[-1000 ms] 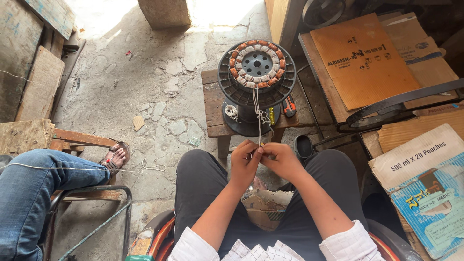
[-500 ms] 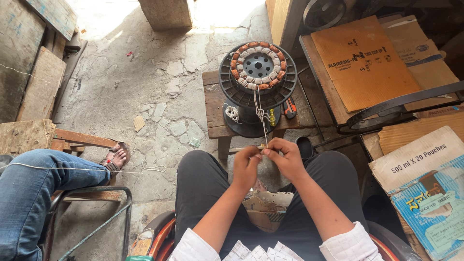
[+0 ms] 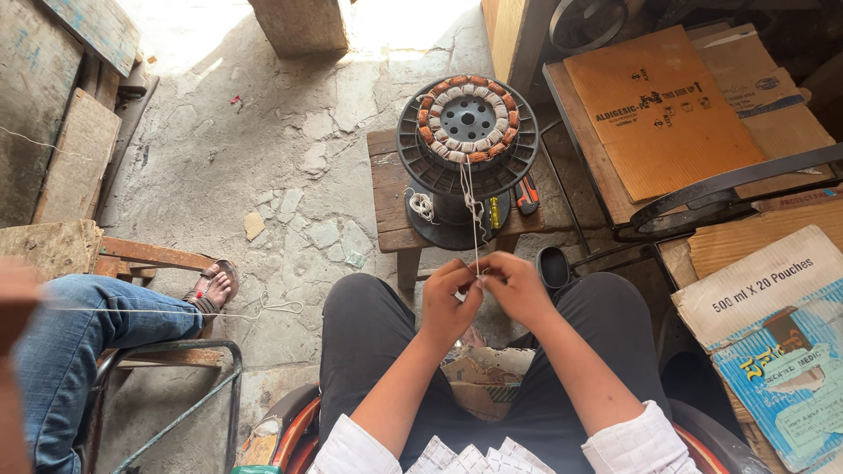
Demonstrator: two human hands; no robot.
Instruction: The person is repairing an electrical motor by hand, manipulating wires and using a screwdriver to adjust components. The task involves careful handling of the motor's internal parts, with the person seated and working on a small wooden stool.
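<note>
A: Hands? Thread?
B: left hand and right hand meet above the lap; both grips pinched on white thread running up to the wound stator on the wooden surface.
A: Around?
B: screwdrivers beside it; cardboard right; another person's leg left; nothing blocking.

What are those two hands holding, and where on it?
Both the left hand and right hand pinch the near end of the white string running from the wound motor stator.

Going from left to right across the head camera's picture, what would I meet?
Another person's jeans-clad leg → sandalled foot → left hand → right hand, both pinching a white string from the wound motor stator → orange cardboard sheet → printed carton.
</note>
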